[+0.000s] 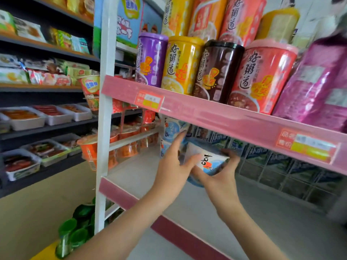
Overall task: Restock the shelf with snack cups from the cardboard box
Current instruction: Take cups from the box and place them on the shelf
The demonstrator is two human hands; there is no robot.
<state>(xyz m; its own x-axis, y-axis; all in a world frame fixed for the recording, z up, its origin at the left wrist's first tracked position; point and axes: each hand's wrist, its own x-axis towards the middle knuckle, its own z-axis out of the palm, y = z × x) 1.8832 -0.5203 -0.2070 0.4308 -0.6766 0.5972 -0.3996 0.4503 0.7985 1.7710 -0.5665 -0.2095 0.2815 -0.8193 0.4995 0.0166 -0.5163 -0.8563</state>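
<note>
A white and blue snack cup (207,162) is tilted on its side just above the white shelf board (139,177), under the pink upper shelf. My right hand (217,177) grips it from below and behind, fingers curled round its far side. My left hand (173,166) touches the cup's left side with its thumb, fingers straight and reaching toward two stacked blue and white cups (171,131) standing at the shelf's back left. The cardboard box is out of view.
The pink upper shelf edge (216,117) hangs close over my hands, carrying tall porridge cups (181,63). Wrapped packs (277,158) line the shelf's back right. Orange noodle cups (90,152) and dark shelves of trays stand left. Green-capped bottles (75,233) sit low.
</note>
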